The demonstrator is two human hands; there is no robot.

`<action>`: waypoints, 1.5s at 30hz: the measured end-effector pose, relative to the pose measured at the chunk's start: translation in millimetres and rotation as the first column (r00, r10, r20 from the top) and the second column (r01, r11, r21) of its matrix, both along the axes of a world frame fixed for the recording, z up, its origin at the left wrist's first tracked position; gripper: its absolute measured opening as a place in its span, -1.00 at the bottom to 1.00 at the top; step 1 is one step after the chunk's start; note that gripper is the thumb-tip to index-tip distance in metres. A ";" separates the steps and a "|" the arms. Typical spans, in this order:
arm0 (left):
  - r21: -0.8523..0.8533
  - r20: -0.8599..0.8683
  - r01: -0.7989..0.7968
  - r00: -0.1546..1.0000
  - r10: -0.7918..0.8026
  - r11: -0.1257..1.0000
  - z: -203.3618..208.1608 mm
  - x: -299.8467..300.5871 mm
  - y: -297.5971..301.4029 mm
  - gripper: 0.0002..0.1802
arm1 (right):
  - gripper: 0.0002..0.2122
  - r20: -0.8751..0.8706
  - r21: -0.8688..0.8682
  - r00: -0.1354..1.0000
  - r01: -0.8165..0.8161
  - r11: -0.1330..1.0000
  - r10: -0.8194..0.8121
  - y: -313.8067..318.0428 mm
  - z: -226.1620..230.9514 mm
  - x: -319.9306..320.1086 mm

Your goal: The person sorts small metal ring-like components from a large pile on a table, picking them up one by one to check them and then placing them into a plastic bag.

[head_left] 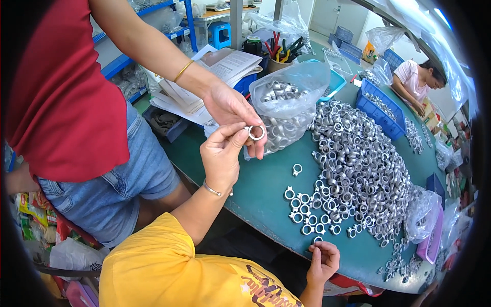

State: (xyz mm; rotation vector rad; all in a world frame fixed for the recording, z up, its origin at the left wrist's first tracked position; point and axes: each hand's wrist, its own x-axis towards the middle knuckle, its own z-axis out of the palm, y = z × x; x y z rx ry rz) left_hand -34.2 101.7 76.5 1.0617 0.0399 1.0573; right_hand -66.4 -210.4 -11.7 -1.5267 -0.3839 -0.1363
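Pinching a small silver metal ring (257, 132) between thumb and forefinger, my left hand (222, 153) has its fingertips closed tight on the rim and the other fingers folded. It holds the ring up, left of the big heap of silver metal rings (358, 158). A standing person's hand (232, 110), with a gold bangle on the wrist, meets the same ring from above, fingers touching it.

My right hand (323, 261) sits at the near edge of the green table (266, 189), below the heap. Its fingers are curled toward a loose ring (318, 239), and I cannot tell whether they grip it or only touch it.

Between that hand and the heap lies a small cluster of single rings (307, 212). Just left of the heap, behind my raised hand, stands a clear plastic bag of rings (286, 102). A blue plastic crate (381, 110) sits on the heap's far right side.
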 end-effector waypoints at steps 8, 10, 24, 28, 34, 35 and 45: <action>-0.011 0.112 -0.052 0.992 0.053 0.999 18.4 10.0 -6.2 -0.77 | -0.86 -0.034 0.014 0.999 0.031 0.999 -0.030 -1.8 5.9 -1.9; -0.004 0.191 -0.101 0.976 0.100 0.995 14.3 6.1 4.1 -0.75 | -0.84 -0.008 0.013 1.000 0.000 1.000 0.000 0.8 5.9 -0.6; 0.614 -0.656 0.529 0.755 0.007 0.586 -21.2 27.2 -33.4 -0.92 | -0.83 0.041 0.049 0.998 -0.056 0.997 0.054 -1.8 3.7 1.3; 0.688 -0.661 0.587 0.750 0.033 0.428 -53.3 42.9 -35.1 -0.92 | -0.83 0.043 0.055 0.998 -0.053 0.997 0.051 1.2 5.2 1.3; 0.683 -0.675 0.616 0.737 0.019 0.394 -61.0 40.2 -37.0 -0.93 | -0.86 0.024 0.007 1.000 0.005 1.000 -0.005 1.9 6.8 1.7; 0.688 -0.673 0.615 0.740 0.022 0.385 -60.3 40.2 -37.5 -0.93 | -0.87 0.026 -0.021 1.000 0.016 1.000 -0.015 0.9 7.3 1.1; 0.679 -0.669 0.632 0.742 -0.040 0.375 -56.8 36.8 -36.7 -0.86 | -0.89 -0.053 -0.004 0.997 0.051 0.999 -0.051 5.3 12.5 0.8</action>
